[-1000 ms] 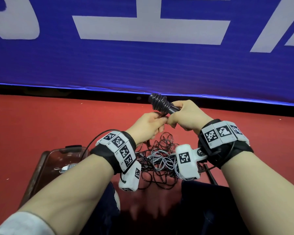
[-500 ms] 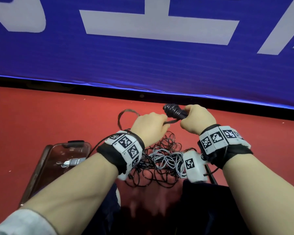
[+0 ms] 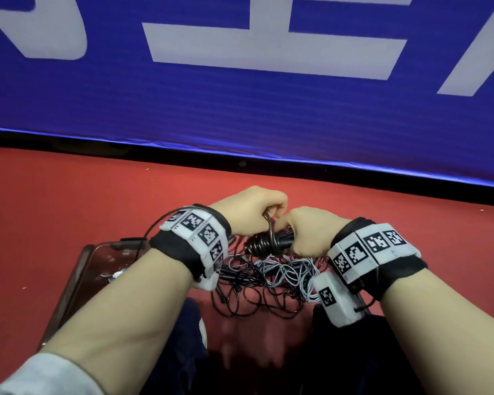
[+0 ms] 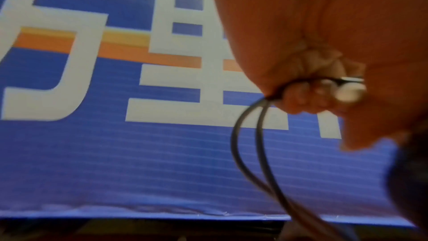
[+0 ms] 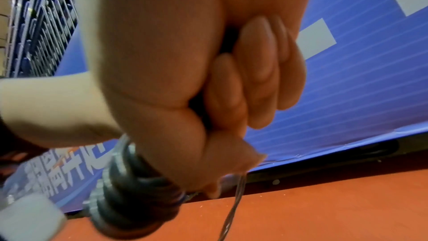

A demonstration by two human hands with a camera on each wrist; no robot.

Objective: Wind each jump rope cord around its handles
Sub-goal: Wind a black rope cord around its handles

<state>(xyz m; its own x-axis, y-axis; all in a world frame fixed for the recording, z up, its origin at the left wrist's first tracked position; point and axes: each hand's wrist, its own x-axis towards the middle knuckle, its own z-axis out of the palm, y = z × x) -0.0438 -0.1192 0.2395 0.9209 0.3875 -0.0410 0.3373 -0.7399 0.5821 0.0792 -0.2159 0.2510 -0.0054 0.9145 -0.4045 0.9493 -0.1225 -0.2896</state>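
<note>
The right hand [image 3: 308, 232] was closed around the black jump rope handles [image 3: 280, 242], holding them roughly level above the floor, ribbed end toward the left. The left hand [image 3: 250, 213] was curled beside it, almost touching, and pinched the black cord [image 4: 247, 135] between fingertips and thumb; the left wrist view showed two strands of that cord hanging from the pinch. Several turns of cord [image 5: 136, 177] already lay around the exposed end of the handles, as the right wrist view showed, so winding of this rope was judged to be under way but not complete: a strand ran from the hands down toward the floor.

Below the hands, a loose tangle of black and grey cords [image 3: 271, 280] lay on the red floor [image 3: 69, 212]. At least one further rope was judged to be unwound.

The number of handles in the right hand could not be confirmed; fingers covered most of them. The number of ropes in the tangle, and their handles, could not be separated. Both wrist views were blurred. A dark tray [image 3: 77, 277] at the left held small items too indistinct to identify. A blue banner [image 3: 240, 109] stood behind the floor.
</note>
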